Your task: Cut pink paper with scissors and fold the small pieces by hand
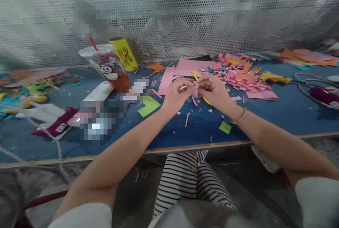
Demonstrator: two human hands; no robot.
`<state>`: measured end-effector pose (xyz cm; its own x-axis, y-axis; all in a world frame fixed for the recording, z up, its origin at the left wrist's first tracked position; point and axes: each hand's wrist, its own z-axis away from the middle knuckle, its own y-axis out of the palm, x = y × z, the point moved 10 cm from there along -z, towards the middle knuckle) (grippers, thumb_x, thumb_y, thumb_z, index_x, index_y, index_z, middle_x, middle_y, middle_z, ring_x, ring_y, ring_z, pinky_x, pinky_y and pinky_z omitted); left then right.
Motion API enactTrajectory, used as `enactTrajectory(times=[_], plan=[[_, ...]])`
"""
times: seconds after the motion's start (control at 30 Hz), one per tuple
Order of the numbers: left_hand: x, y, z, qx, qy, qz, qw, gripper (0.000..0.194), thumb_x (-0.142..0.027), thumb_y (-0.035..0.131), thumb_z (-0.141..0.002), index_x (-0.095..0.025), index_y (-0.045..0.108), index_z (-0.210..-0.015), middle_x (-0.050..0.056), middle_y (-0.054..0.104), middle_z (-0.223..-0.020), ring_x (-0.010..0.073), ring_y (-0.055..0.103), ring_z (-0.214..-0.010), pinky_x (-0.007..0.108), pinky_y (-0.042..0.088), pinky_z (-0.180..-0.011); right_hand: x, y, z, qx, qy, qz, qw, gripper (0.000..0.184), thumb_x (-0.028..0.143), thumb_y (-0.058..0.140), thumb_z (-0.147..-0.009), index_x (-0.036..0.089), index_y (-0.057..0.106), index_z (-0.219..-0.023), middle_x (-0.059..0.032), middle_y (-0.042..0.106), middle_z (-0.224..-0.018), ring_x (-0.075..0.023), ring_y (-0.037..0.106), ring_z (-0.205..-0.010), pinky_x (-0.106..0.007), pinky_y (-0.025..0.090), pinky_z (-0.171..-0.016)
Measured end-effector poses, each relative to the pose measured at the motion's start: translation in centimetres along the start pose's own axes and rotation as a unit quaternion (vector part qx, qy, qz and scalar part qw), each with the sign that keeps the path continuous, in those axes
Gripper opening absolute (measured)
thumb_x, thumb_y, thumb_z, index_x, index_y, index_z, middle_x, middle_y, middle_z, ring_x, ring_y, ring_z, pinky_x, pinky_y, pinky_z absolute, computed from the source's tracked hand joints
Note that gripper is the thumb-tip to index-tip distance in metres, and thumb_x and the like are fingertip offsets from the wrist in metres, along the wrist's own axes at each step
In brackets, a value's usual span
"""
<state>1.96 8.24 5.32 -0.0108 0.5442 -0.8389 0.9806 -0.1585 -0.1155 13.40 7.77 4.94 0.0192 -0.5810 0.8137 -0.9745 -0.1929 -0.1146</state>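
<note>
Between my two hands is a small piece of pink paper [195, 90], pinched at its upper part by the fingertips of both. My left hand [177, 94] comes in from the left with its fingers closed on the paper. From the other side my right hand [214, 88] grips the same piece, thumb and fingers pressed together; a bracelet circles that wrist. Larger pink sheets [188, 66] lie just behind my hands. Thin pink scraps [187, 119] are scattered on the blue table below them. A yellow piece [207, 101] is partly hidden behind my right hand.
A clear cup [116, 74] with a red straw and a yellow can-like roll [124, 54] stand at the left back. Pink fringed pieces [239, 76] heap up at right, beside a yellow glue gun [275, 77]. Green paper [148, 106] lies left. Perforated metal [169, 16] rises behind.
</note>
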Motion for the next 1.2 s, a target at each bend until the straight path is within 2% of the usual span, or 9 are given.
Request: enactTrajectory(times=[0.17,0.43,0.73,1.0,1.2], plan=[[-0.64,0.31,0.22,0.007,0.015,-0.005,1.000,0.011,-0.027,0.065,-0.071,-0.017,0.062,-0.071,0.005,0.063,-0.095,0.0148,0.058,-0.094,0.032,0.047,-0.084,0.54,-0.30,0.09,-0.007,-0.015,0.025,1.000,0.014,0.025,0.063,-0.075,0.022,0.055,-0.086,0.0000,0.063,-0.081,-0.0112,0.060,-0.073,-0.024,0.049,-0.062],[-0.11,0.77,0.21,0.022,-0.008,0.042,0.999,0.014,-0.028,0.068,-0.069,-0.016,0.060,-0.071,0.003,0.064,-0.086,0.0094,0.059,-0.073,0.027,0.049,-0.073,0.03,-0.71,0.27,-0.017,0.009,0.027,0.999,0.011,0.026,0.062,-0.076,0.021,0.061,-0.086,-0.0001,0.063,-0.077,-0.0123,0.061,-0.068,-0.029,0.054,-0.065],[-0.14,0.57,0.21,0.012,-0.008,0.040,0.999,0.015,-0.026,0.070,-0.066,-0.016,0.061,-0.068,0.004,0.063,-0.083,0.0115,0.060,-0.080,0.027,0.050,-0.075,-0.32,-0.92,0.30,-0.029,0.030,0.021,0.999,0.013,0.030,0.064,-0.074,0.020,0.064,-0.081,-0.0002,0.063,-0.072,-0.0116,0.061,-0.064,-0.028,0.054,-0.063],[-0.12,0.63,0.27,0.010,-0.018,0.038,0.999,0.019,-0.030,0.071,-0.066,-0.015,0.059,-0.068,0.003,0.062,-0.076,0.0107,0.059,-0.074,0.026,0.049,-0.071,-0.19,-0.82,0.35,-0.032,0.047,0.008,0.998,0.015,0.030,0.064,-0.074,0.019,0.067,-0.083,-0.0005,0.065,-0.073,-0.0110,0.061,-0.064,-0.027,0.055,-0.063],[0.03,0.55,0.30,0.004,-0.021,0.035,0.999,0.017,-0.027,0.070,-0.066,-0.015,0.058,-0.066,0.002,0.061,-0.075,0.0093,0.057,-0.071,0.025,0.047,-0.069,0.06,-0.69,0.50,-0.027,0.044,0.000,0.999,0.017,0.033,0.064,-0.075,0.020,0.067,-0.084,-0.0011,0.067,-0.076,-0.0102,0.061,-0.062,-0.026,0.054,-0.062]])
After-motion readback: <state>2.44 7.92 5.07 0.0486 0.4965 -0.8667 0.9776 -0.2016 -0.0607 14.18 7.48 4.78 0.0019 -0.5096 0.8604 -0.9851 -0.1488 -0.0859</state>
